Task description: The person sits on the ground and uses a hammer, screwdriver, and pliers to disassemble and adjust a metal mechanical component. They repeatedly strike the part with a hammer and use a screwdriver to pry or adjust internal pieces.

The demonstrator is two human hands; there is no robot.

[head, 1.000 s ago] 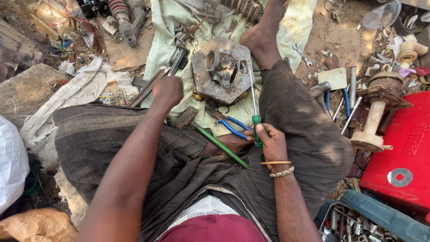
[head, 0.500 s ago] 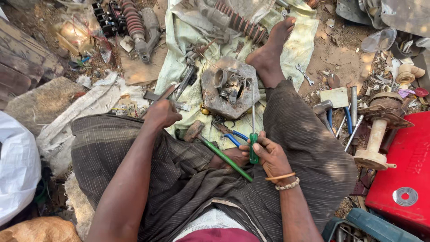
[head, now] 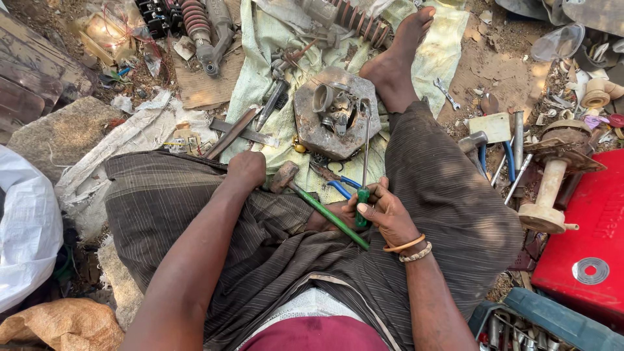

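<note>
Two bare hands at work: the right hand (head: 383, 211) grips a green-handled steel screwdriver (head: 364, 169) upright against the grey metal block (head: 335, 114); the left hand (head: 246, 170), fisted, rests on the knee.

**Packages and labels among the workshop clutter**

A white sack (head: 26, 234) is seen at nine o'clock, bulging and plain. A crumpled brown bag (head: 62, 325) is lodged at seven o'clock. A flat sheet of brown cardboard (head: 205, 84) is laid at eleven o'clock. A red case (head: 585, 247), marked with a round grey label (head: 590, 270), is placed at four o'clock.
</note>
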